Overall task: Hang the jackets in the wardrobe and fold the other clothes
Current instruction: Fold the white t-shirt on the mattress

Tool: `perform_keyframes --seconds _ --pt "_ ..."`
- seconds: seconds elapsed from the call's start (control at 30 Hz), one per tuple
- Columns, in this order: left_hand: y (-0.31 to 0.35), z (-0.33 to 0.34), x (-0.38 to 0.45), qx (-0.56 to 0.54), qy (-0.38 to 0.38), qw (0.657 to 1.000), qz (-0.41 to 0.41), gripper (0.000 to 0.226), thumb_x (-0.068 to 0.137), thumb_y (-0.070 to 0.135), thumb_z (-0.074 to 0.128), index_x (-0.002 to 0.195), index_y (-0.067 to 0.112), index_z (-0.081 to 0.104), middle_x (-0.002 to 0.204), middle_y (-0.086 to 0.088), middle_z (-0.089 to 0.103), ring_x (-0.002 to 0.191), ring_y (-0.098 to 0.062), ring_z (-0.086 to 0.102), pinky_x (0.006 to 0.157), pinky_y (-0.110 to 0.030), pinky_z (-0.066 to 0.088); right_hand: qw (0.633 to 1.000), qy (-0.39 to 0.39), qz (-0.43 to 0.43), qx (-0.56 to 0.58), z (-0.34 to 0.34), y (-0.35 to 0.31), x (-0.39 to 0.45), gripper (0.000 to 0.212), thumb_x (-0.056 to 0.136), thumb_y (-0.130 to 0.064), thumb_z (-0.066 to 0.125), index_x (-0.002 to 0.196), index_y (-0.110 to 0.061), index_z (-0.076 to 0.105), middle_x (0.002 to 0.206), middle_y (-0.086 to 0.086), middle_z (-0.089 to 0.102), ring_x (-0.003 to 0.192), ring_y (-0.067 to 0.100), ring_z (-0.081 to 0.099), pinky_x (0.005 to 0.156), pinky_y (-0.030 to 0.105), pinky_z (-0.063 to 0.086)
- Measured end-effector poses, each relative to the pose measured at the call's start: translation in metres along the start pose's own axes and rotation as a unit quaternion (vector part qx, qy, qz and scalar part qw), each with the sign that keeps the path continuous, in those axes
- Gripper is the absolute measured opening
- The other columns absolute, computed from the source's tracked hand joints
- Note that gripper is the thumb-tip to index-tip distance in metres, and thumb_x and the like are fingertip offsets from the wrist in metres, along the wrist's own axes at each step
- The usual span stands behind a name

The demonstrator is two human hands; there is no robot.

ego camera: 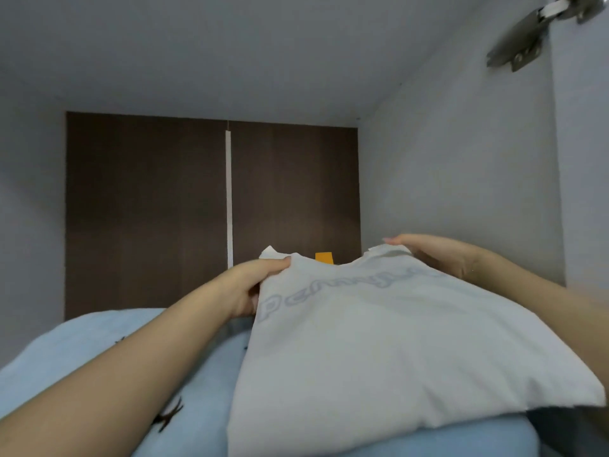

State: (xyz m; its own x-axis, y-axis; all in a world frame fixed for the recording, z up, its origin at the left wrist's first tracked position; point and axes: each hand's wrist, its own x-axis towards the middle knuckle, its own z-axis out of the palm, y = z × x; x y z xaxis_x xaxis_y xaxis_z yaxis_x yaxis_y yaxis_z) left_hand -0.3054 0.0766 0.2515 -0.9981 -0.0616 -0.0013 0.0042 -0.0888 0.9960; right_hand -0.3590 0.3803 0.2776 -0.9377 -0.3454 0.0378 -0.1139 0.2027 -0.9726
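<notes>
White shirt (379, 341) folded, pale lettering across chest, lying flat on light blue clothes (82, 351) inside wardrobe (461, 176) compartment.

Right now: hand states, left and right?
Left hand: grips the far left edge of the folded white T-shirt, thumb on top.
Right hand: fingers straight, resting flat on the shirt's far right edge; no curl visible.

Grey walls (461, 179), dark wood back panel (148, 209), hinge (517, 44).
</notes>
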Motion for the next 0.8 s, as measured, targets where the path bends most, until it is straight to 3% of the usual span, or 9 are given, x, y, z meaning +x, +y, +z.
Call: perform_keyframes --seconds 0.1,0.2,0.33,0.4,0.47,0.53,0.67,0.73,0.8 --pt "-0.003 0.001 -0.009 0.003 -0.006 1.0 0.014 0.035 0.09 0.006 0.066 0.124 0.002 0.061 0.117 -0.016 0.069 0.093 -0.028 0.068 0.067 -0.04 0.059 0.995 -0.006 0.059 -0.082 -0.004 -0.012 -0.023 0.047 0.074 -0.04 0.074 0.113 -0.013 0.073 0.114 0.01 0.071 0.103 0.027 0.069 0.088 0.039 0.055" --pt "0.002 0.003 -0.011 -0.018 0.025 0.998 0.047 0.033 0.088 -0.003 0.064 0.121 -0.003 0.059 0.113 -0.02 0.068 0.086 -0.032 0.068 0.066 -0.044 0.054 0.987 0.02 0.1 -0.124 -0.006 -0.028 -0.03 0.055 0.061 -0.032 0.08 0.108 -0.004 0.074 0.112 0.016 0.071 0.091 0.031 0.07 0.087 0.041 0.056" --pt "0.018 -0.001 -0.001 -0.048 0.044 0.997 0.052 0.034 0.089 -0.003 0.063 0.122 -0.002 0.058 0.114 -0.021 0.068 0.101 -0.037 0.068 0.085 -0.052 0.055 0.988 0.064 0.083 -0.11 0.002 -0.051 -0.015 0.059 0.064 -0.034 0.079 0.115 -0.005 0.071 0.112 0.015 0.071 0.091 0.031 0.07 0.086 0.041 0.054" --pt "0.017 -0.003 0.002 -0.035 0.042 0.998 0.02 0.029 0.092 -0.002 0.059 0.121 -0.004 0.056 0.118 -0.018 0.066 0.095 -0.035 0.068 0.092 -0.051 0.051 0.983 0.072 0.096 -0.14 0.007 -0.045 -0.004 0.048 0.076 -0.035 0.075 0.113 -0.006 0.069 0.111 0.015 0.072 0.094 0.03 0.069 0.085 0.038 0.055" --pt "0.009 -0.003 0.001 -0.014 0.035 0.999 -0.015 0.021 0.097 0.0 0.054 0.117 0.0 0.055 0.106 -0.017 0.066 0.079 -0.031 0.063 0.089 -0.047 0.048 0.976 0.062 0.099 -0.181 0.013 -0.03 0.002 0.027 0.09 -0.028 0.064 0.109 -0.01 0.069 0.104 0.01 0.074 0.084 0.022 0.072 0.071 0.03 0.057" --pt "0.0 -0.004 -0.003 -0.001 0.023 0.999 -0.037 0.016 0.098 0.003 0.054 0.114 0.003 0.056 0.089 -0.017 0.066 0.071 -0.029 0.062 0.086 -0.044 0.049 0.974 0.054 0.074 -0.207 0.016 -0.017 -0.001 0.021 0.097 -0.023 0.055 0.11 -0.015 0.069 0.098 -0.001 0.076 0.08 0.011 0.071 0.066 0.023 0.055" --pt "-0.004 -0.007 -0.027 -0.001 -0.023 0.999 -0.034 0.009 0.096 0.013 0.059 0.098 0.006 0.064 0.073 -0.012 0.072 0.054 -0.021 0.069 0.059 -0.035 0.059 0.994 -0.002 0.056 -0.093 0.005 -0.013 -0.026 0.044 0.084 -0.041 0.067 0.114 -0.009 0.07 0.114 0.009 0.069 0.098 0.023 0.065 0.088 0.034 0.05" --pt "-0.006 -0.008 -0.042 0.005 -0.042 0.999 -0.027 0.012 0.094 0.014 0.062 0.101 0.006 0.067 0.079 -0.01 0.073 0.06 -0.02 0.071 0.055 -0.032 0.059 0.992 -0.017 0.071 -0.099 0.002 -0.017 -0.043 0.052 0.072 -0.047 0.08 0.109 -0.012 0.074 0.115 0.01 0.069 0.101 0.026 0.065 0.089 0.037 0.05" --pt "-0.009 -0.007 -0.054 0.026 -0.047 0.998 -0.028 0.019 0.093 0.012 0.064 0.11 0.005 0.065 0.09 -0.011 0.073 0.067 -0.021 0.071 0.056 -0.034 0.059 0.987 -0.02 0.094 -0.128 0.003 -0.023 -0.057 0.047 0.072 -0.042 0.08 0.11 -0.015 0.073 0.123 0.007 0.067 0.112 0.026 0.064 0.097 0.038 0.049"
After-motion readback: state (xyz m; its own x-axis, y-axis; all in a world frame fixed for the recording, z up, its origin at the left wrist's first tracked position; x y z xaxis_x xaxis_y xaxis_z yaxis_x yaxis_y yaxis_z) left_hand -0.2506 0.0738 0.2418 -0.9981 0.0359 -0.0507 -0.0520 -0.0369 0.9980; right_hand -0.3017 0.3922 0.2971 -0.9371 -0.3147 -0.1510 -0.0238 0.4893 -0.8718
